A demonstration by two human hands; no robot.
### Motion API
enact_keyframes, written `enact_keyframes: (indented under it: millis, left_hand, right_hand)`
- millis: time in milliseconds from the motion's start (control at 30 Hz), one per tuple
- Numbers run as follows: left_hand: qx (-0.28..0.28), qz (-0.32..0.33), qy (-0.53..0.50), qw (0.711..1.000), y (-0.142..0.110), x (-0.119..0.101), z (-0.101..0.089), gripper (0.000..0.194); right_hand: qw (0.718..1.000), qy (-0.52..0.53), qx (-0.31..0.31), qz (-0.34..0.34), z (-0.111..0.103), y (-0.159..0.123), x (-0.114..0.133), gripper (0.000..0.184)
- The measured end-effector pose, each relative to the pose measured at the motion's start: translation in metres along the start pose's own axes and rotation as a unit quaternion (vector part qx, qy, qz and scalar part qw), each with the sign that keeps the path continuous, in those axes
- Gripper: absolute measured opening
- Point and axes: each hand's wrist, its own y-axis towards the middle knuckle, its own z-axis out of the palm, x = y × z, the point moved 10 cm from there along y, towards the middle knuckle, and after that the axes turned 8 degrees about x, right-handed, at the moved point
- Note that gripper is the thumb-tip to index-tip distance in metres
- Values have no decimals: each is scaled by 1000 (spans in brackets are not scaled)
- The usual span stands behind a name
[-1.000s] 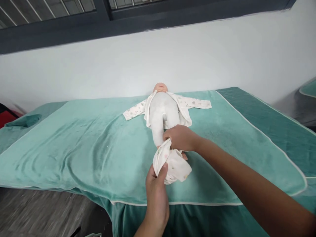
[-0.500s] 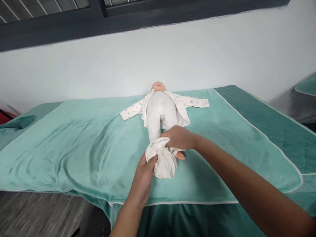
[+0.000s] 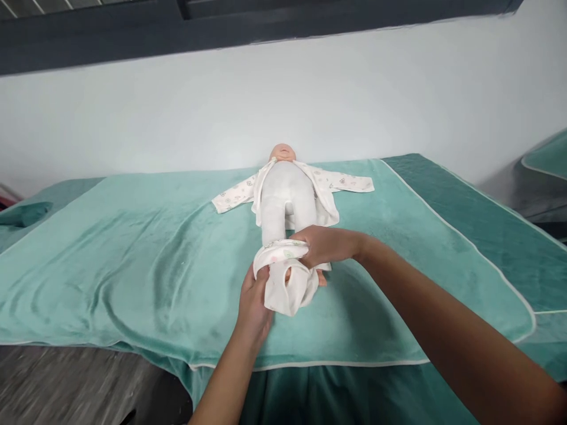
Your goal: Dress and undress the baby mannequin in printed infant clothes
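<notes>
A baby doll [image 3: 287, 183] lies on its back, its feet toward me, in an open white patterned shirt [image 3: 237, 195] with the sleeves spread wide. Around its lower left-hand leg is a bunched pair of white patterned baby pants [image 3: 283, 254]. My left hand [image 3: 254, 304] pinches the near left side of the pants, thumb on top. My right hand [image 3: 325, 245] grips their upper right edge, fingertips partly hidden by the cloth. A bit of the doll's foot shows through the cloth opening; the other foot [image 3: 322, 277] pokes out below my right hand.
A green plush blanket [image 3: 133, 254] with white piping covers the bed, wrinkled at left. Behind it rises a white wall [image 3: 177, 118] below a dark window frame [image 3: 248, 23]. Grey floor [image 3: 75, 383] shows at lower left.
The pants' edge has been drawn up around the doll's left-hand leg, and part of the foot now shows in the opening. My left hand has moved slightly left and up.
</notes>
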Motion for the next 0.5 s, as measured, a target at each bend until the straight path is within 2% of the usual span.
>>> enact_keyframes:
  millis: [100, 167, 367, 500]
  left_hand:
    - [-7, 14, -3, 1000, 2, -2, 1, 65]
    - [-8, 20, -9, 1000, 3, -3, 2, 67]
    - [-6, 29, 27, 999, 11, -10, 1, 61]
    - [-8, 64, 105, 992, 31, -25, -5, 57]
  right_hand:
    - [990, -120, -71, 8, -6, 5, 5, 11]
    - [979, -163, -114, 28, -8, 7, 5, 11]
    - [956, -199, -200, 81, -15, 8, -3, 7]
    - [943, -222, -224, 102, -17, 9, -7, 5]
